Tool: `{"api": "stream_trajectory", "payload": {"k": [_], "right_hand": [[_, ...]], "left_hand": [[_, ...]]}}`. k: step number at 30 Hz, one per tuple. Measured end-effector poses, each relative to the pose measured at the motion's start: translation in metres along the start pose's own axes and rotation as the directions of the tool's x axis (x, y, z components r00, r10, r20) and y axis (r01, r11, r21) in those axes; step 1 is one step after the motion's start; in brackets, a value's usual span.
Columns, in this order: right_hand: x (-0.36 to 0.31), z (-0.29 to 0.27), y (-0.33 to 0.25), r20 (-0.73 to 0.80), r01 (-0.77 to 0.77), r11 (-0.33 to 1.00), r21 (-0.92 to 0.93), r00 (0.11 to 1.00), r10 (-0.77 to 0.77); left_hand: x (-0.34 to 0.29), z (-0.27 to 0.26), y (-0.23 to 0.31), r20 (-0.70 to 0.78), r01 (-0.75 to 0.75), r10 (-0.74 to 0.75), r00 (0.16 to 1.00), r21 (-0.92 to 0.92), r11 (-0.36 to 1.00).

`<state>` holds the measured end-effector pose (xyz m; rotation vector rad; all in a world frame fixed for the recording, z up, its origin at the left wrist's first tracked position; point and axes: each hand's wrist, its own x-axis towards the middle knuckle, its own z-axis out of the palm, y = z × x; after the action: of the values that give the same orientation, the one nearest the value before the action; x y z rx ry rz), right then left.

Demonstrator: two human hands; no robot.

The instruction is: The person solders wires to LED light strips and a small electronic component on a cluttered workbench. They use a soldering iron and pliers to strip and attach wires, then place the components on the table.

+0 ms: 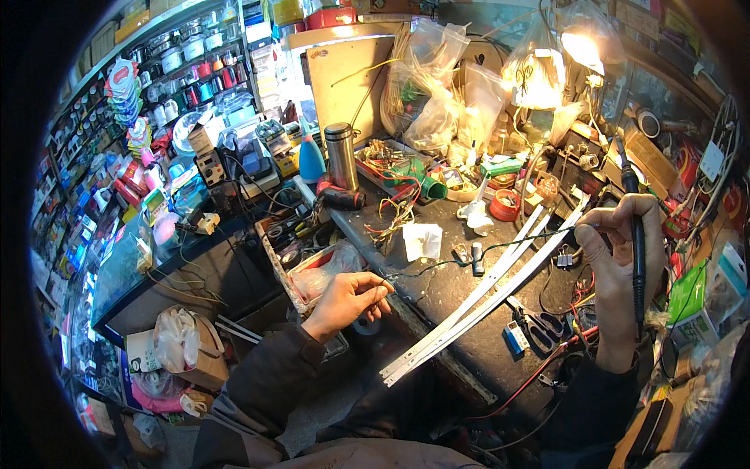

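A thin dark green wire stretches above the bench between my two hands. At its left end, my left hand is closed, thumb and forefinger pinched by the wire's tip over the bench's front edge. My right hand, raised at the right, pinches the other end between finger and thumb. The same hand also grips a black pen-shaped tool, held nearly upright; whether it is a soldering iron or a test probe I cannot tell. Below the wire, long narrow white strips lie diagonally, their near ends jutting past the bench edge.
Scissors and a small blue-and-white box lie right of the strips. Farther back are a white paper piece, a red tape roll, a steel flask and a lit lamp. An open drawer is at left.
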<state>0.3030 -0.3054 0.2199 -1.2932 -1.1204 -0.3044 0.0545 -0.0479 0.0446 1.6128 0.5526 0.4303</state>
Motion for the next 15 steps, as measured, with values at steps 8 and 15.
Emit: {"api": "stream_trajectory", "payload": {"k": [8, 15], "right_hand": [[0.0, 0.001, 0.0, 0.007, -0.02, 0.999, 0.039, 1.0, 0.019], [-0.001, 0.002, 0.0, 0.002, -0.014, 1.0, 0.026, 1.0, 0.014]], "left_hand": [[-0.005, 0.001, -0.004, -0.063, 0.095, -0.124, 0.99, -0.341, 0.935], [-0.011, 0.001, -0.012, -0.12, 0.063, -0.152, 0.981, -0.544, 0.836]]}}
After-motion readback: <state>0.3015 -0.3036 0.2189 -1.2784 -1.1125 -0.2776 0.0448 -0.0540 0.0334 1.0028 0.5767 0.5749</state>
